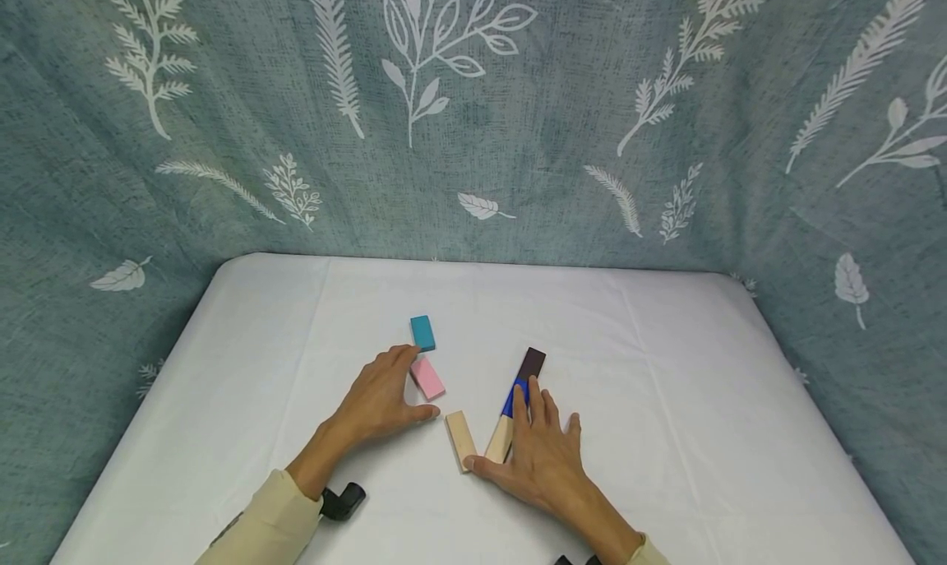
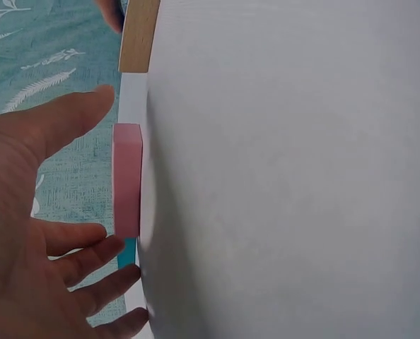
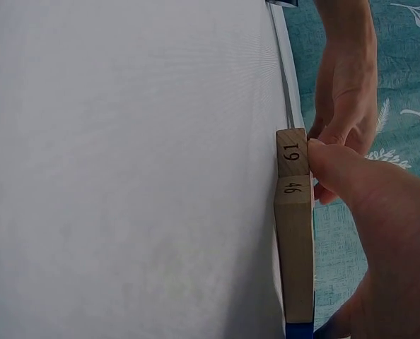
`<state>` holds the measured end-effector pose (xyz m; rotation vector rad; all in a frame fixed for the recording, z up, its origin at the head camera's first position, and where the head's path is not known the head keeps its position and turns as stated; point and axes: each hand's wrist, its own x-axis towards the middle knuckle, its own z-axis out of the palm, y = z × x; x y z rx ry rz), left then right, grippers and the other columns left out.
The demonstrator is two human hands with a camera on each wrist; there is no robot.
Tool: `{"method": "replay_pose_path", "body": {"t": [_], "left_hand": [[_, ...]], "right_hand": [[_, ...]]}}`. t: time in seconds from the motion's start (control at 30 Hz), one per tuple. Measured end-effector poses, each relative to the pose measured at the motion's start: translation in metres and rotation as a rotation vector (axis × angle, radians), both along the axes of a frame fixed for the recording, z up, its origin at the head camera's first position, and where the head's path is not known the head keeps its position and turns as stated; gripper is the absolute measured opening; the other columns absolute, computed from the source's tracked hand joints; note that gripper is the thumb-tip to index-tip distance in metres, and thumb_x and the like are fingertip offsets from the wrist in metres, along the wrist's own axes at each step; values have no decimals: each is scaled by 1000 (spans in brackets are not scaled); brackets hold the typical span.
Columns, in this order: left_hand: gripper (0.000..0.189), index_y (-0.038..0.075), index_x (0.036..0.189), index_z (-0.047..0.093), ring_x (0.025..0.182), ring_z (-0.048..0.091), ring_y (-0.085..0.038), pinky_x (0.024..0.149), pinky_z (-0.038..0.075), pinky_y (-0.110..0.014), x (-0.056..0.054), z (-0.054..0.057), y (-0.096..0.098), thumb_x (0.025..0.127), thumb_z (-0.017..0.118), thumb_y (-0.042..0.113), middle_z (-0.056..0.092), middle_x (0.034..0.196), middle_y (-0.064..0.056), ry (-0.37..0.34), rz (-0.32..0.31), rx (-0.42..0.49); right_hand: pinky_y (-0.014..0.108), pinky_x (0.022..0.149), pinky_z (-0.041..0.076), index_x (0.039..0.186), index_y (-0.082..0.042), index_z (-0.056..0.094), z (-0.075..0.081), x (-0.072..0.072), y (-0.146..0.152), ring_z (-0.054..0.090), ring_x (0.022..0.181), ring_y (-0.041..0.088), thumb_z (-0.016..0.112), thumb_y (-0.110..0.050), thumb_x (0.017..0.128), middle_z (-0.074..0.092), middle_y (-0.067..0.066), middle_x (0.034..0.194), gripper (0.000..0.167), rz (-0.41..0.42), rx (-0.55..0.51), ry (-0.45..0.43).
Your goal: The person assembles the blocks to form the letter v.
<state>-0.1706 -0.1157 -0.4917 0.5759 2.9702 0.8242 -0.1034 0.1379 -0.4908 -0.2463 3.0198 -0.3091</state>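
My left hand spreads its thumb and fingers around the pink block, with the index fingertip near the teal block. Space shows between its thumb and the pink block in the left wrist view. My right hand lies with straight fingers over the blue block, covering part of it. Its thumb touches the near end of a plain wooden block. Another wooden block lines up with the blue block and the dark brown block. Printed numbers mark the wooden blocks' ends in the right wrist view.
White cloth covers the table. Behind and beside it hangs a blue-green curtain with white leaf prints. A black wrist device sits at the left wrist.
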Motion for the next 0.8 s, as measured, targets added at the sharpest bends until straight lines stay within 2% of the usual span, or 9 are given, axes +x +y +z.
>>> {"method": "replay_pose_path", "body": {"t": [0.33,0.8], "left_hand": [[90,-2,142,51,128,52,-36,108,39,-54,-3,-2,4,74,88,44,55,139,-18,34,18,-21],[72,-1,130,61,119,57,-34,101,43,-52,-5,-3,7,76,88,39,63,125,-15,90,31,-40]], "right_hand": [[80,103,21,157,3,27,0,-1,-1,28,145,48,53,-91,72,20,28,162,130,2,11,4],[80,103,22,157,3,28,1,-1,-1,29,145,47,53,-91,72,21,28,162,130,4,30,6]]}}
